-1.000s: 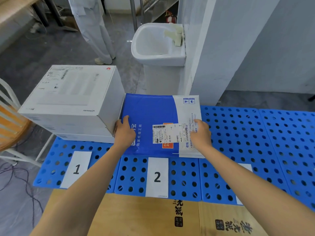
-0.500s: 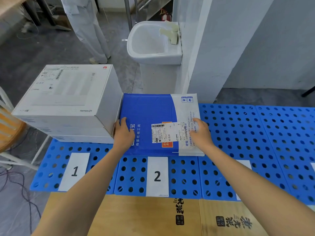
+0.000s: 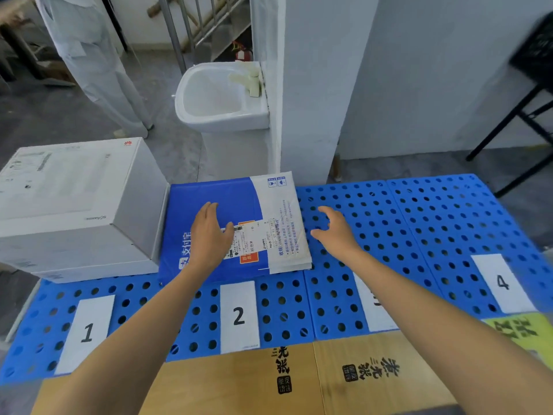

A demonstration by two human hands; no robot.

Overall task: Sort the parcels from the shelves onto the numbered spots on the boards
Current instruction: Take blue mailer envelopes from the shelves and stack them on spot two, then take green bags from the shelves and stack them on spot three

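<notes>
Blue-and-white padded mailer [image 3: 236,202], flat on perforated board [image 3: 419,235] behind label 2 [image 3: 238,316]: likely light, floppy, slick, best taken by opposite edges; left hand [image 3: 209,235] rests flat on it, right hand [image 3: 336,235] hovers beside, fingers spread, empty.

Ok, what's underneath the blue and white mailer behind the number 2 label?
It lies flat on the blue perforated board. The blue and white mailer hides that stretch of board, so anything else beneath it cannot be seen.
</notes>
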